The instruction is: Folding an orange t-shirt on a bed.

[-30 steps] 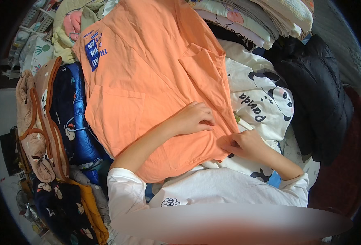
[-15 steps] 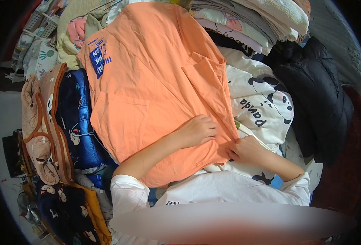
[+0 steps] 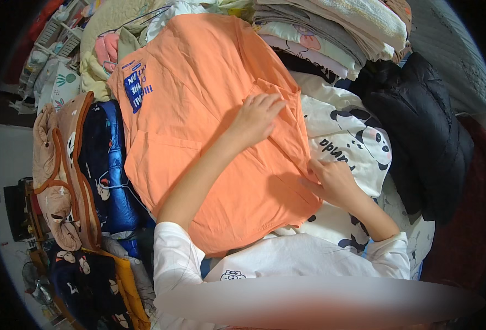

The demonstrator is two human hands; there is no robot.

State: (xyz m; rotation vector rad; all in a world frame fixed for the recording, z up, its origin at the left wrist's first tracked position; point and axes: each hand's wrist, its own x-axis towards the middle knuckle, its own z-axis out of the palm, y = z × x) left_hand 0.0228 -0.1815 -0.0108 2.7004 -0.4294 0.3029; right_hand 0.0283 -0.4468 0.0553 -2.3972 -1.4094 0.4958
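In the middle of the frame, an orange t-shirt (image 3: 199, 137) lies spread flat over a heap of clothes, both hands on it.

The shirt fills the centre, its blue print at the upper left, laid face down so its folded right edge can be pressed. A white panda-print garment (image 3: 353, 143) lies beneath at the right, a black puffy jacket (image 3: 424, 132) beyond it. The left hand (image 3: 254, 118) rests flat, fingers spread, pinning the fold; the right hand (image 3: 333, 181) has its fingers closed on the shirt's lower right edge, holding it taut.
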